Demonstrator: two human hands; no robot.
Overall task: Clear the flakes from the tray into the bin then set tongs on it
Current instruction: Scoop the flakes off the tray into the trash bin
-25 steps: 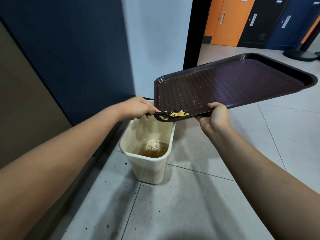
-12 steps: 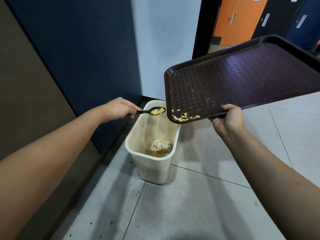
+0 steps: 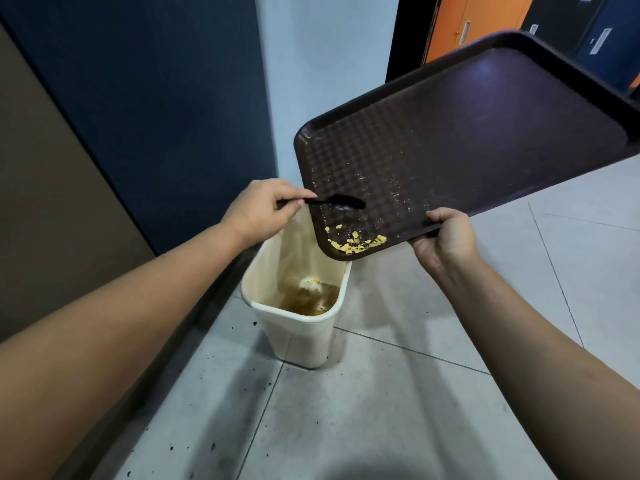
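Note:
My right hand [image 3: 445, 237] grips the near edge of a dark brown tray [image 3: 467, 133] and holds it tilted, low corner over the cream bin [image 3: 301, 327]. Several yellow flakes [image 3: 356, 244] lie gathered in that low corner, with fine crumbs higher up the tray. My left hand [image 3: 261, 209] pinches the handle of a black spoon [image 3: 341, 203]. The spoon's empty bowl rests over the tray surface just above the flakes. Brown and yellow scraps lie at the bottom of the bin. No tongs are in view.
The bin stands on a grey tiled floor [image 3: 381, 410] speckled with dark crumbs, close to a dark blue wall panel [image 3: 156, 98]. Behind the tray are a black door frame and orange and dark locker doors [image 3: 467, 26].
The spoon, which held flakes over the bin half a second ago, is now empty and back over the tray. The tray has tilted steeper and come nearer to me.

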